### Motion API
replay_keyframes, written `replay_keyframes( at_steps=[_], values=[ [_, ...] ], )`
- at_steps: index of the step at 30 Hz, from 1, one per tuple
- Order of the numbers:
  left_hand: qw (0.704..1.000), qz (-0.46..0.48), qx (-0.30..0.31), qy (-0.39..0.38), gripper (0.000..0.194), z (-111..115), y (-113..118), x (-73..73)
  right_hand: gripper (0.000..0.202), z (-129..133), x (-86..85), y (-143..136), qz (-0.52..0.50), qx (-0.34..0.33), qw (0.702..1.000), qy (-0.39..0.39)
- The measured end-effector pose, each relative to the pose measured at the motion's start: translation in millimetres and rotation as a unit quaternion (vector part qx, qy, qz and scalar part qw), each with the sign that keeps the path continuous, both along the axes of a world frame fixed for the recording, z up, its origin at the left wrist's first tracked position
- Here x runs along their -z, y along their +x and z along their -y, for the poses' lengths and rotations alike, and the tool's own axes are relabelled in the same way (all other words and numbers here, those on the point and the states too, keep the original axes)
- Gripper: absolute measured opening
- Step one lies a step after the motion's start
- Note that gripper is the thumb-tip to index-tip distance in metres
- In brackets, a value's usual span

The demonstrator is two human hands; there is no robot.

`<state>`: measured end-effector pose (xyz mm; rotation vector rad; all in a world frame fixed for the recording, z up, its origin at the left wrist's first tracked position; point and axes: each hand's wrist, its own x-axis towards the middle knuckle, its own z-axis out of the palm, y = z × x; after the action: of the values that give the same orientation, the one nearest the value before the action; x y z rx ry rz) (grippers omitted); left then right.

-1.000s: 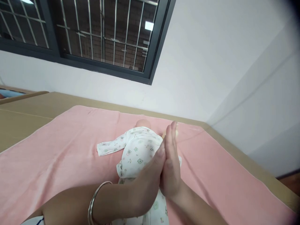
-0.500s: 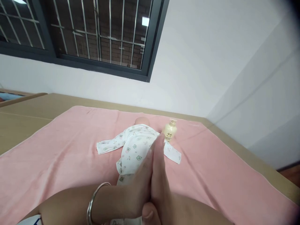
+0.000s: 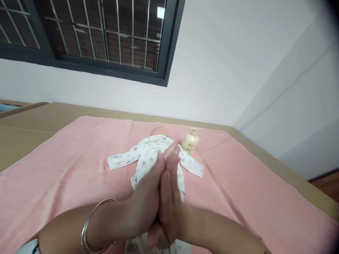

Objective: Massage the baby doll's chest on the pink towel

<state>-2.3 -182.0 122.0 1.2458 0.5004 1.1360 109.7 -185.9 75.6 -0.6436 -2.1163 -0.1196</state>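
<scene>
My left hand [image 3: 145,195], with silver bangles [image 3: 87,229] at its wrist, is pressed palm to palm against my right hand [image 3: 172,203]. Fingers on both are stretched out and point away from me; no object shows between the palms. Beyond and below them lies a white printed baby outfit [image 3: 152,155], its long sleeves spread to either side. A rounded pinkish shape, like a doll's head [image 3: 159,131], shows at its collar. The hands hide part of the outfit's middle. Close to the right sleeve stands a pale yellow pump bottle [image 3: 190,141] with a face printed on it.
A pink blanket [image 3: 87,148] with some creases covers most of the tan surface [image 3: 29,135]. White wall [image 3: 212,63] rises behind and at the right. A dark-framed window [image 3: 106,72] with metal bars is at the upper left.
Both hands, still palm to palm, have shifted slightly left against each other, and the right hand's fingers sit lower along the left. The view has tipped down a little. Outfit and bottle lie as before.
</scene>
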Motion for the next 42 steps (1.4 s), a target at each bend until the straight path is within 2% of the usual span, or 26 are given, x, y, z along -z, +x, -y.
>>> replay_keyframes(
  at_steps=[2, 4, 7, 9, 11, 13, 15, 18, 21, 25, 27, 30, 32, 34, 36, 38, 40, 42],
  values=[
    [0.999, 0.02, -0.033, -0.038, 0.063, -9.7, -2.4, -9.9, 0.086, -1.3, 3.6, -9.8, -0.017, -0.036, 0.999, 0.035],
    [0.995, 0.029, -0.086, -0.03, 0.064, -26.2, -3.3, -15.9, 0.083, -5.9, 5.0, -15.7, -0.01, -0.063, 0.998, 0.008],
    [0.979, 0.04, -0.198, 0.025, 0.058, -65.9, -1.0, -7.5, 0.078, -21.9, 5.4, -15.1, -0.019, -0.1, 0.992, -0.073],
    [0.956, 0.041, -0.286, 0.05, 0.051, -98.0, 2.7, 11.3, 0.067, -40.6, 8.8, -10.2, -0.046, -0.066, 0.987, -0.141],
    [0.938, -0.007, -0.344, 0.044, 0.043, -127.4, 7.3, 36.8, 0.057, -65.0, 16.3, -3.0, -0.071, 0.015, 0.974, -0.214],
    [0.929, -0.067, -0.362, 0.024, 0.036, -148.9, 12.0, 63.2, 0.054, -92.4, 26.0, 6.4, -0.068, 0.087, 0.961, -0.255],
    [0.925, -0.128, -0.355, 0.035, 0.032, -160.8, 15.7, 85.5, 0.052, -119.0, 34.5, 18.2, -0.014, 0.114, 0.96, -0.256],
    [0.915, -0.182, -0.348, 0.089, 0.03, -165.4, 18.5, 106.0, 0.049, -150.4, 40.0, 38.9, 0.095, 0.114, 0.954, -0.259],
    [0.901, -0.212, -0.356, 0.126, 0.032, -164.0, 18.8, 113.5, 0.051, -164.8, 38.0, 54.3, 0.131, 0.141, 0.939, -0.285],
    [0.881, -0.248, -0.381, 0.132, 0.034, -163.3, 18.7, 117.6, 0.057, -153.1, 34.1, 47.5, 0.153, 0.268, 0.904, -0.297],
    [0.878, -0.247, -0.389, 0.131, 0.034, -163.5, 19.0, 119.5, 0.056, -140.5, 33.5, 36.1, 0.181, 0.296, 0.898, -0.271],
    [0.88, -0.236, -0.391, 0.129, 0.035, -163.6, 19.2, 121.1, 0.053, -132.0, 33.2, 27.9, 0.225, 0.221, 0.92, -0.231],
    [0.882, -0.23, -0.389, 0.134, 0.035, -163.0, 19.0, 121.0, 0.051, -138.8, 33.1, 34.3, 0.226, 0.159, 0.932, -0.234],
    [0.882, -0.227, -0.388, 0.142, 0.036, -161.8, 18.7, 120.1, 0.05, -151.6, 33.3, 46.7, 0.197, 0.141, 0.935, -0.259],
    [0.881, -0.227, -0.387, 0.148, 0.036, -160.3, 18.6, 119.2, 0.052, -162.5, 34.1, 57.2, 0.163, 0.17, 0.928, -0.288],
    [0.88, -0.23, -0.387, 0.151, 0.037, -159.4, 18.8, 119.0, 0.055, -164.6, 35.2, 58.9, 0.151, 0.238, 0.91, -0.304],
    [0.879, -0.232, -0.389, 0.147, 0.036, -160.0, 19.1, 119.9, 0.057, -156.4, 36.1, 50.8, 0.165, 0.302, 0.892, -0.293],
    [0.88, -0.233, -0.39, 0.139, 0.034, -162.4, 19.1, 121.3, 0.055, -143.0, 36.4, 37.8, 0.191, 0.315, 0.893, -0.257]
  ],
)
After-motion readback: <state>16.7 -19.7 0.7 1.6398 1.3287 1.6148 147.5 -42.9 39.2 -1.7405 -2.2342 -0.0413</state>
